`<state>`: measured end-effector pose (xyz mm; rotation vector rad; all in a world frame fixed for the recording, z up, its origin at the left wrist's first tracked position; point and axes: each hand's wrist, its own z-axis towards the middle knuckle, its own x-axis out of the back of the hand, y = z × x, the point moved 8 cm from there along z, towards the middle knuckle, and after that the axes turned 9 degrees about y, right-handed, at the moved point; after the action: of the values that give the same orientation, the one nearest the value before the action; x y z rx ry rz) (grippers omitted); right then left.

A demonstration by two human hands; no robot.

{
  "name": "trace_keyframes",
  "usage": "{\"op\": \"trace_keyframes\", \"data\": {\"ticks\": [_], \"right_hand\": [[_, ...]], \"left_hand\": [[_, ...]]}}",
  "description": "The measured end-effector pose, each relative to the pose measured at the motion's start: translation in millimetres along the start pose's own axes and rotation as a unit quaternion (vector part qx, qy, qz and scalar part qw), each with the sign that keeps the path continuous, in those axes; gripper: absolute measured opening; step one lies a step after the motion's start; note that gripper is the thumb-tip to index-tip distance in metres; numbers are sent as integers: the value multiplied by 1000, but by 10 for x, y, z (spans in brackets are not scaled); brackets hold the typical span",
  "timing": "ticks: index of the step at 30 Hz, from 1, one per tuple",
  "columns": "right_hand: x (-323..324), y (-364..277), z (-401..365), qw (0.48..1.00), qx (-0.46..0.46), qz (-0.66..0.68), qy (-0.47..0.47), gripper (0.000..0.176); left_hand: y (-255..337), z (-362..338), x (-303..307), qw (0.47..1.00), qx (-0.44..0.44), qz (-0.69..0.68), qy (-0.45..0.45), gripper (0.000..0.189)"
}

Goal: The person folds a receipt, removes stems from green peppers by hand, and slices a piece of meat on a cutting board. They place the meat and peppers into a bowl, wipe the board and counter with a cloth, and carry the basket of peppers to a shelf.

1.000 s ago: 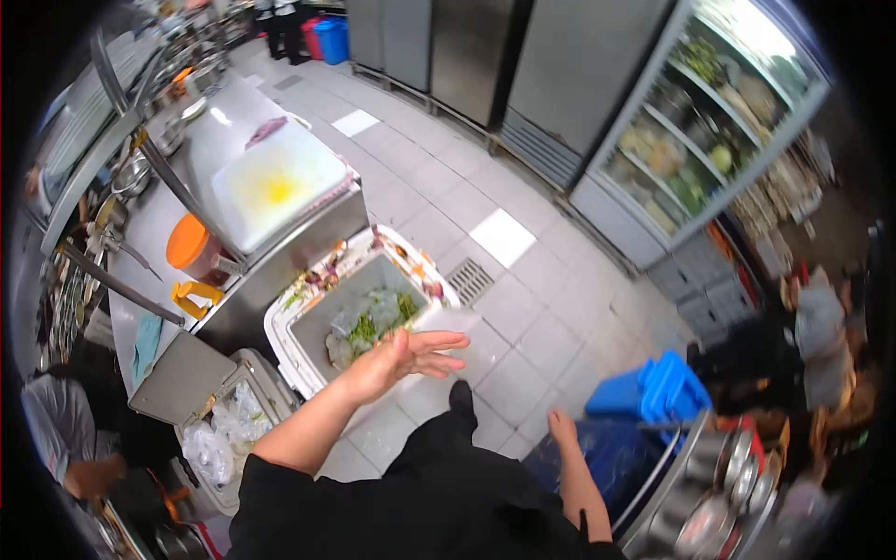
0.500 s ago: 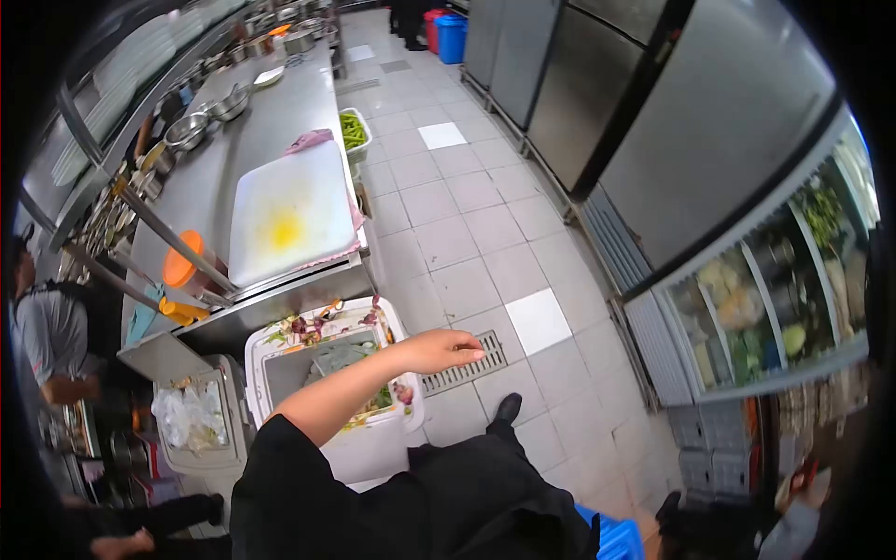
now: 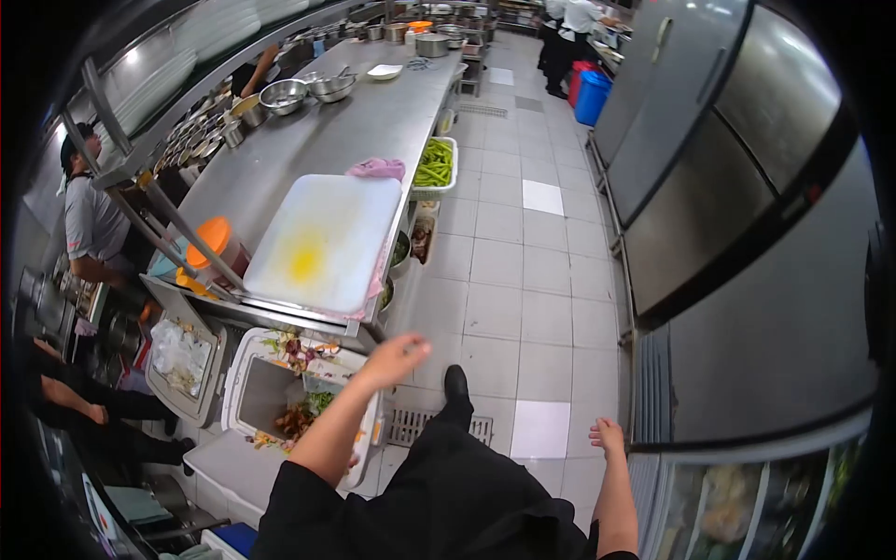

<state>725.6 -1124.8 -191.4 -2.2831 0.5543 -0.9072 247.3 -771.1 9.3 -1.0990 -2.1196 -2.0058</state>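
My left hand (image 3: 397, 362) hangs in the air in front of the steel counter's near corner, its fingers loosely spread and slightly blurred, holding nothing. Below and to its left stands a white waste bin (image 3: 250, 347) with food scraps inside and vegetable peelings on its rim. On the counter lies a white cutting board (image 3: 327, 238) with a yellow stain, a pink cloth (image 3: 377, 168) at its far end. My right hand (image 3: 607, 435) is low on the right, beside the steel cabinets. Its fingers are slightly curled and apart, with nothing in them.
A steel counter (image 3: 397, 103) runs along the left, with metal bowls (image 3: 283, 95) and an orange-lidded tub (image 3: 215, 245). A crate of green vegetables (image 3: 435, 163) juts into the tiled aisle (image 3: 499, 308). Steel refrigerators (image 3: 728, 159) line the right. Other people stand at left and far back.
The view has turned right and tilted up, showing more of the aisle ahead. My right hand has come into view. My left hand has moved left in the picture, away from the floor drain.
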Motion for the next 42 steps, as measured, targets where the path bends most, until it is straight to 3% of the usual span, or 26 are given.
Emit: {"op": "trace_keyframes", "data": {"ticks": [2,4,8,9,11,14,15,16,18,19,21,24,25,27,28,32,34,35,37,38,39,40,41,42], "right_hand": [[-233,-476,323,1000,18,-5,-17,32],[-538,-746,604,999,21,-13,-46,34],[-1022,-961,821,977,-11,-167,-134,30],[-1090,-954,901,964,-26,-209,-160,29],[-1084,-998,1016,964,-55,-207,-160,32],[-1079,-1382,1131,966,-72,-207,-136,32],[-1091,-1606,1205,969,-62,-212,-111,29],[-1130,-1742,1313,967,-52,-225,-106,29],[-1255,-2011,1564,957,-30,-262,-120,27],[-1359,-2131,1735,951,-22,-280,-128,27],[-1564,-2460,2114,937,-2,-317,-148,26],[-1867,-3134,2773,911,4,-373,-174,26],[-1979,-3371,3022,906,-3,-382,-183,26],[-2352,-3336,4094,962,-44,-149,-223,26],[-2418,-3693,4315,958,-10,-181,-221,28],[-2790,-5242,4949,957,89,-198,-191,28],[-2890,-5840,4912,965,107,-175,-165,29],[-2959,-6035,4917,969,116,-151,-156,30],[-3112,-6218,4887,974,118,-124,-149,30],[-3212,-6177,4896,973,118,-131,-147,30],[-3325,-5998,4896,968,82,-166,-169,30],[-3430,-5806,4900,960,47,-199,-191,30],[-3519,-5555,4904,934,30,-275,-227,30],[-3604,-5374,4877,901,12,-346,-261,30]], "left_hand": [[261,593,577,981,-67,46,176,55],[535,1228,1069,972,6,20,233,57],[680,2806,1854,910,-11,195,365,65],[721,3150,1980,908,-3,196,370,65],[687,3643,2158,835,105,397,366,70],[67,4259,2082,826,186,421,326,74],[43,4300,1985,771,235,475,354,65],[0,4341,1938,766,243,477,357,65],[12,4426,1870,798,167,408,410,51],[-12,4409,1872,792,176,412,414,51],[114,4493,1864,818,84,403,403,43],[5,4548,2208,842,65,326,424,43],[-69,4544,2461,819,68,341,456,36],[-17,4431,2900,767,84,366,520,32],[115,4319,3075,737,96,379,551,34],[-623,4530,3461,766,207,358,492,39],[-932,4689,3474,646,235,457,564,40],[-809,4891,3460,650,237,455,561,40],[-388,5687,3126,776,40,366,512,38],[-80,6018,2888,773,-86,308,547,30],[184,6410,2569,787,-96,248,556,23],[205,6922,2181,855,-122,125,489,20],[708,7191,1787,856,-272,64,434,18],[580,7678,1193,925,-243,18,291,27]]}}
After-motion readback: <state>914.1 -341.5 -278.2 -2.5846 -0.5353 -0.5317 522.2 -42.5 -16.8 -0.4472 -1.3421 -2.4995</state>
